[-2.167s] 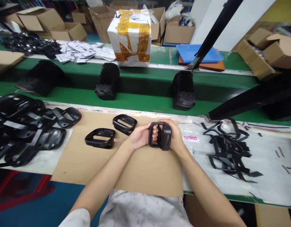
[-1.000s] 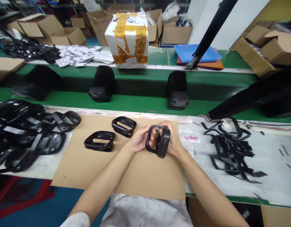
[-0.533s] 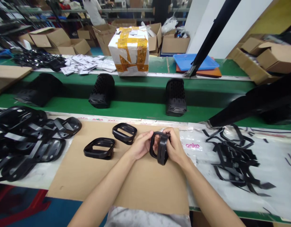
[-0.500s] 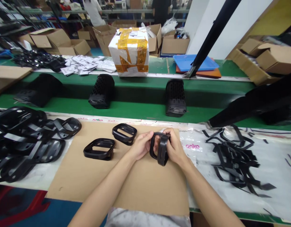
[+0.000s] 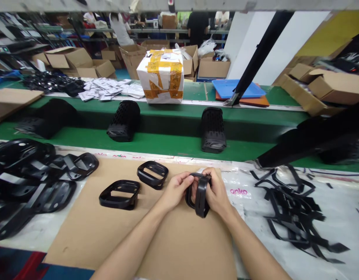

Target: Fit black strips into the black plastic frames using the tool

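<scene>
The left hand (image 5: 175, 189) and right hand (image 5: 217, 191) are clamped together on a black plastic frame (image 5: 200, 191). It stands on its edge, thin and rounded.

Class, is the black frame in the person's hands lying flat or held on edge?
On edge: black frame stands upright between both hands, above the cardboard sheet.

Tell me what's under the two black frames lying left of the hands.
Both frames lie on a brown cardboard sheet. Clear plastic film shows beyond its right edge; whether it runs under the cardboard is hidden.
</scene>
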`<state>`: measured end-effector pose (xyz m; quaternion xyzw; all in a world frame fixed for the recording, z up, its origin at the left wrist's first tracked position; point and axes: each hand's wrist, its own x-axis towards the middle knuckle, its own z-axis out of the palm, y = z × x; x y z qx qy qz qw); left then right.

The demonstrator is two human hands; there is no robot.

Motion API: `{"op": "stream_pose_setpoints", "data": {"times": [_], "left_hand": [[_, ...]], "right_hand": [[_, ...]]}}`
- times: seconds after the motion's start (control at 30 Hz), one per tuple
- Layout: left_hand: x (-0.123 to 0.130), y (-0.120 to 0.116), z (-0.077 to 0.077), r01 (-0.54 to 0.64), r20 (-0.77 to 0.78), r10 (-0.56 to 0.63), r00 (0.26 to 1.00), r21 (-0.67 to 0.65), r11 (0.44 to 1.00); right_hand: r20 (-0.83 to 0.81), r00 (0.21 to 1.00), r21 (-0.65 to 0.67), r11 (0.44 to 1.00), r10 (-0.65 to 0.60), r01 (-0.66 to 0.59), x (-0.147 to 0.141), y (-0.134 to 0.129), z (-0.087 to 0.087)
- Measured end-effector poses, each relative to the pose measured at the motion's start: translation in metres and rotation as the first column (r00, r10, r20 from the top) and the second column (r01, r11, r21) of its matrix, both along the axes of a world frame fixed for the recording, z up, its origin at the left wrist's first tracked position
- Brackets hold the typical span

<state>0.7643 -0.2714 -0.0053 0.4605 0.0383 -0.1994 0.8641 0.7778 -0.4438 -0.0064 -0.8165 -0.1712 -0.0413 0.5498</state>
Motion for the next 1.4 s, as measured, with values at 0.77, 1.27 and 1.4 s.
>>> {"op": "stream_pose_setpoints", "data": {"times": [0.77,1.27,1.4], "left_hand": [[-0.003,0.008,0.010,0.204,-0.280,-0.327,0.903,-0.391,0.898],[-0.002,0.004,0.008,0.033,0.186,-0.099,0.978,0.327,0.944],[-0.008,0.010,0.007,-0.124,0.363,-0.295,0.884,0.791,0.600]], "right_hand": [[-0.017,0.988,0.038,0.988,0.154,-0.153,-0.003,-0.004,-0.002],[0.062,0.993,0.124,0.988,-0.096,0.088,0.003,-0.007,-0.012],[0.296,0.933,0.135,0.976,-0.203,0.170,0.001,-0.007,-0.005]]}}
